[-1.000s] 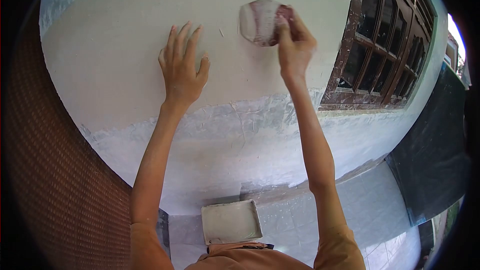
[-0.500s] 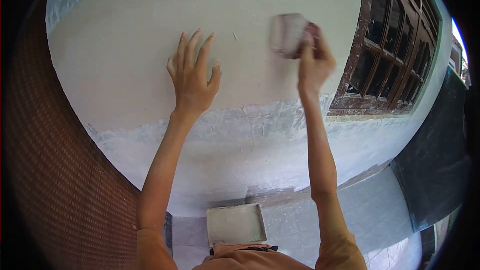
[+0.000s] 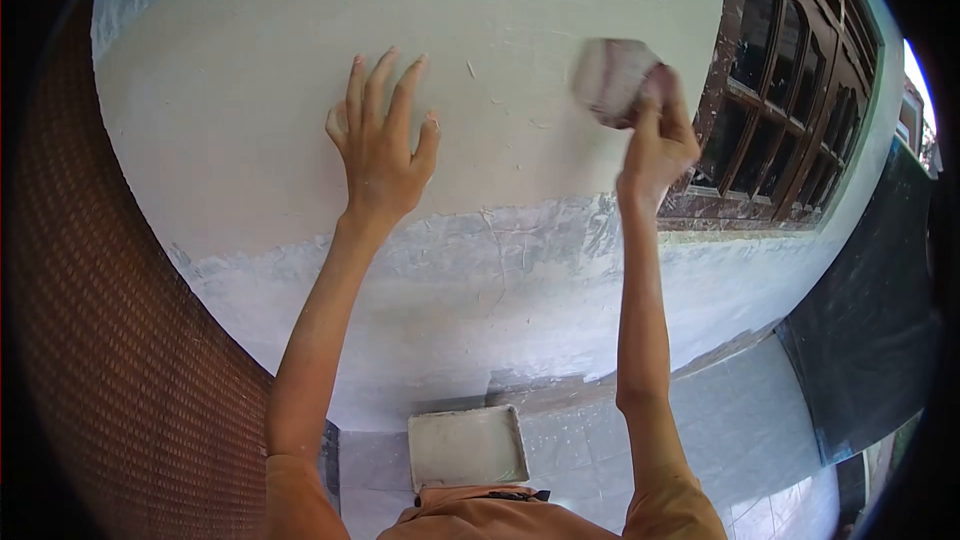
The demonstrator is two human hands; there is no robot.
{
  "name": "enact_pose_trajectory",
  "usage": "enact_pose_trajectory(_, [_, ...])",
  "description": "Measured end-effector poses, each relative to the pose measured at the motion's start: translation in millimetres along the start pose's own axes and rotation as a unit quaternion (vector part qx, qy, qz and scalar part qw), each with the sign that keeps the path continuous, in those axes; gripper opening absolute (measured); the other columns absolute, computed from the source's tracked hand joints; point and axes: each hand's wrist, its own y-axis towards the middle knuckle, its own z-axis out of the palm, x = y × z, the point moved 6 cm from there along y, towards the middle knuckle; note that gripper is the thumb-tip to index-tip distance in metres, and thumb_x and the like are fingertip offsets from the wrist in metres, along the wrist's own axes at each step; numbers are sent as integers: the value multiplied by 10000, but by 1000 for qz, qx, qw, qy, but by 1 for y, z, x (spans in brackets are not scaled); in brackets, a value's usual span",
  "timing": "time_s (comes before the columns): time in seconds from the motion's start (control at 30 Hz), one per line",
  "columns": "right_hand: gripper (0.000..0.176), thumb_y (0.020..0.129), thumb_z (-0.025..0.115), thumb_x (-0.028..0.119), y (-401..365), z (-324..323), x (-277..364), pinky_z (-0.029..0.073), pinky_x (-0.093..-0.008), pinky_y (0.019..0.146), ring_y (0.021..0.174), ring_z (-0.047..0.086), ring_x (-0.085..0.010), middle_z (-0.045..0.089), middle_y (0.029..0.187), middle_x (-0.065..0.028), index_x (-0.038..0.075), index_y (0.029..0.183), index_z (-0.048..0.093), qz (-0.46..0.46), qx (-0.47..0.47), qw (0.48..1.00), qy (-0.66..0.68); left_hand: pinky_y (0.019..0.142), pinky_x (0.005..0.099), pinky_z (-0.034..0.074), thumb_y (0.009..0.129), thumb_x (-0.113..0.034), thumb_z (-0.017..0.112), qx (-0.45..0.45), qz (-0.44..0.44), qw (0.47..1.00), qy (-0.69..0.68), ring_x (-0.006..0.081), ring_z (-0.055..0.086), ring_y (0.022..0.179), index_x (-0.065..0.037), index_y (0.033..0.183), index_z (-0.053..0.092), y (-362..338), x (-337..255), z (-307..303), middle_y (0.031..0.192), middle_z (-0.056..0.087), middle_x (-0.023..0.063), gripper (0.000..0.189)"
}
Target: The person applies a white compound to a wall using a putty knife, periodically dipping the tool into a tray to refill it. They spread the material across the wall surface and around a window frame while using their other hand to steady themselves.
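My left hand (image 3: 382, 145) rests against the pale wall (image 3: 270, 60) with its fingers spread, holding nothing. Between thumb and fingers, my right hand (image 3: 658, 148) grips a flat, roughly square reddish-brown piece smeared with white (image 3: 613, 80). Motion blurs that piece, and it overlaps the smooth beige coat of the wall just left of the window (image 3: 765, 90). Small crumbs and thin flakes cling to the wall between my two hands. Under the beige area runs a rougher whitish-blue band (image 3: 450, 250).
A shallow whitish tray (image 3: 468, 450) sits on the grey tiled floor (image 3: 580, 440) right in front of my body. Woven brown matting (image 3: 130, 340) borders the left side. A dark sheet (image 3: 865, 310) hangs at the right. The window has brown wooden frames spotted with white.
My right hand has moved right and slightly down with the flat piece, closer to the window frame. My left hand has barely shifted, still spread on the wall.
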Motion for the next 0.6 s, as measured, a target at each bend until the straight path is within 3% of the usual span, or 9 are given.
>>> enact_pose_trajectory(0.03, [340, 949, 589, 52, -5, 6, 4, 549, -268, 752, 941, 653, -154, 693, 1094, -132, -59, 1270, 581, -26, 20, 999, -1, 1054, 576, 187, 911, -254, 536, -2, -1, 1000, -6, 339, 227, 1430, -180, 1400, 471, 0, -1, 2, 1494, 359, 91, 499])
enact_pose_trajectory(0.1, [361, 935, 620, 65, -29, 31, -2, 528, -246, 732, 874, 636, -119, 692, 1082, -137, -63, 1270, 582, 70, 89, 993, 41, 1062, 580, 178, 913, -254, 542, 8, -3, 1000, -12, 342, 217, 1436, -196, 1416, 452, 1, -7, 8, 1505, 347, 82, 515])
enact_pose_trajectory(0.17, [369, 928, 628, 63, -37, 37, -11, 529, -246, 706, 818, 635, -111, 698, 1057, -141, -62, 1272, 582, -13, 90, 996, 13, 1071, 584, 169, 914, -255, 548, 12, -5, 1000, -15, 346, 207, 1441, -212, 1432, 433, 2, -9, 12, 1516, 335, 74, 533])
enact_pose_trajectory(0.2, [364, 930, 614, 45, -32, 27, -21, 532, -244, 698, 806, 642, -115, 695, 1060, -145, -69, 1274, 576, 30, 83, 996, -6, 1069, 589, 171, 915, -252, 548, 17, 0, 1000, -11, 346, 203, 1443, -215, 1432, 433, -1, -9, 12, 1516, 334, 73, 531])
enact_pose_trajectory(0.37, [369, 929, 599, 20, -7, -20, -17, 532, -239, 706, 848, 645, -124, 686, 1093, -139, -64, 1286, 567, 60, -32, 997, 29, 1065, 601, 175, 915, -245, 550, 27, -15, 999, 14, 343, 192, 1449, -222, 1431, 435, -8, 10, 4, 1521, 331, 66, 529])
enact_pose_trajectory(0.43, [360, 922, 612, 27, -22, -1, -17, 525, -241, 745, 880, 641, -126, 691, 1101, -124, -53, 1272, 586, 81, 32, 994, 69, 1065, 604, 176, 913, -244, 550, 16, -19, 999, 24, 339, 188, 1451, -222, 1431, 436, -7, 10, 5, 1525, 328, 61, 531])
enact_pose_trajectory(0.5, [342, 906, 639, 36, -35, 22, -21, 493, -236, 835, 928, 621, -116, 691, 1124, -113, -31, 1241, 622, 70, 94, 993, 17, 1065, 604, 175, 913, -244, 550, 18, -13, 1000, 15, 338, 187, 1452, -222, 1432, 435, -6, 4, 8, 1526, 326, 60, 532])
enact_pose_trajectory(0.57, [347, 905, 636, 27, -26, 15, -38, 512, -233, 760, 866, 628, -108, 701, 1075, -105, -27, 1247, 620, 20, 77, 997, -22, 1065, 604, 175, 913, -245, 549, 18, -9, 1000, 10, 336, 187, 1452, -222, 1433, 434, -6, 3, 6, 1528, 325, 60, 533])
enact_pose_trajectory(0.6, [347, 907, 625, 15, -18, 1, -36, 515, -229, 712, 837, 633, -105, 703, 1053, -99, -26, 1251, 617, 51, 52, 997, -1, 1065, 602, 175, 913, -246, 550, 25, -8, 1000, 10, 335, 186, 1452, -221, 1434, 434, -8, 4, 4, 1528, 326, 59, 534])
